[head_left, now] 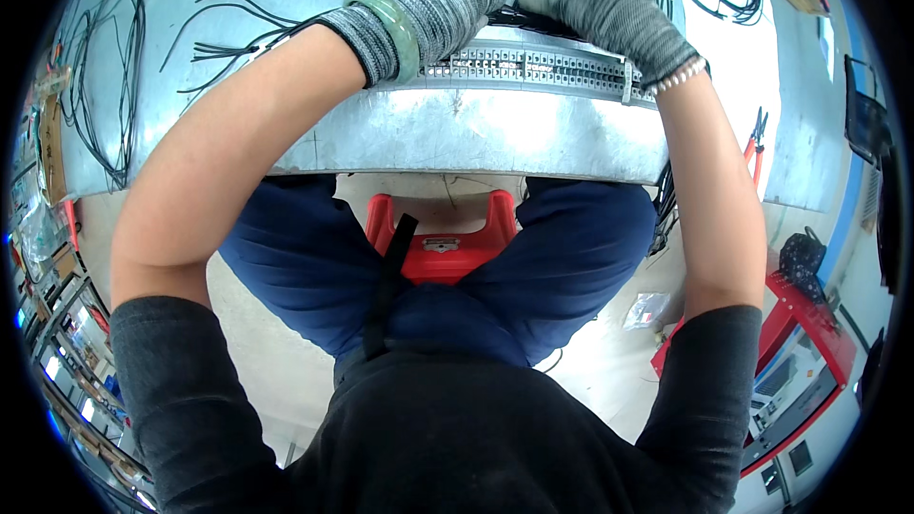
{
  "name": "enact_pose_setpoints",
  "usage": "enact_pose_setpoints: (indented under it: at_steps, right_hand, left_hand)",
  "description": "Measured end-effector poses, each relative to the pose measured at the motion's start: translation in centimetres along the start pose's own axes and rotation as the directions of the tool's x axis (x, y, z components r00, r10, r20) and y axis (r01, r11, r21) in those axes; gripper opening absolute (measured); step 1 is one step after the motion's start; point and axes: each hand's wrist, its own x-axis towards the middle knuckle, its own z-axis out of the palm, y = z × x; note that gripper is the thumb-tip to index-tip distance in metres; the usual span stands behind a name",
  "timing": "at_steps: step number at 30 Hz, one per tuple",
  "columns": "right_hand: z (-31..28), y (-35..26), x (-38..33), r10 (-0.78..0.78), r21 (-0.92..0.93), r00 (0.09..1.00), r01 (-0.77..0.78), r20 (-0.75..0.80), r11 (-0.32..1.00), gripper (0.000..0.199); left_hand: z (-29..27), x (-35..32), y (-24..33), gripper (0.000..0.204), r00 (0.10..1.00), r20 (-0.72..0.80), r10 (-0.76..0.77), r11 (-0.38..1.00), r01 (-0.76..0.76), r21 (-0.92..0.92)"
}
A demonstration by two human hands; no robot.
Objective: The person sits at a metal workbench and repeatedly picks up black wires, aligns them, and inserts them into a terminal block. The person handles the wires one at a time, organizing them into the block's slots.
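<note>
At the far edge of the view, my left hand (433,0), in a grey knit glove with a green bangle at the wrist, has its fingers curled closed; what they hold is hidden. My right hand (609,9), gloved alike and wearing a beaded bracelet, pinches thumb and fingers together just right of it; the thing in the pinch is too small to name. Black wires (538,22) run in a bundle between and below both hands. Nearer to me lies a long terminal strip (533,70) with rows of metal contacts, mounted on a grey metal panel (476,128).
Loose black wires (233,43) fan out on the left, with a longer wire coil (105,86) beyond. Red-handled pliers (755,148) rest at the panel's right. A red stool (443,247) shows between my legs. A red-and-white cabinet (800,371) stands lower right; cluttered shelving (81,371) lines the left.
</note>
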Motion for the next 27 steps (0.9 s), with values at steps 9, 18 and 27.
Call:
enact_pose_setpoints:
  at_steps: [9,18,27]
  right_hand:
    - [1.2,-0.3,-0.5,0.014,-0.233,0.999,-0.003,0.050,0.973,0.021]
    - [2.6,-0.9,-0.8,-0.234,-0.363,0.972,0.222,0.011,0.905,0.024]
    - [1.5,-4.1,0.1,-0.154,-0.521,0.967,0.239,0.202,0.820,0.028]
  left_hand:
    - [-0.7,0.1,0.1,0.029,0.998,-0.038,0.042,0.998,-0.041,0.038]
    - [-2.1,-0.9,1.0,0.032,0.980,0.191,0.060,0.998,-0.058,-0.017]
    - [-3.6,-2.7,-1.1,0.035,0.999,-0.026,0.036,0.919,-0.044,-0.391]
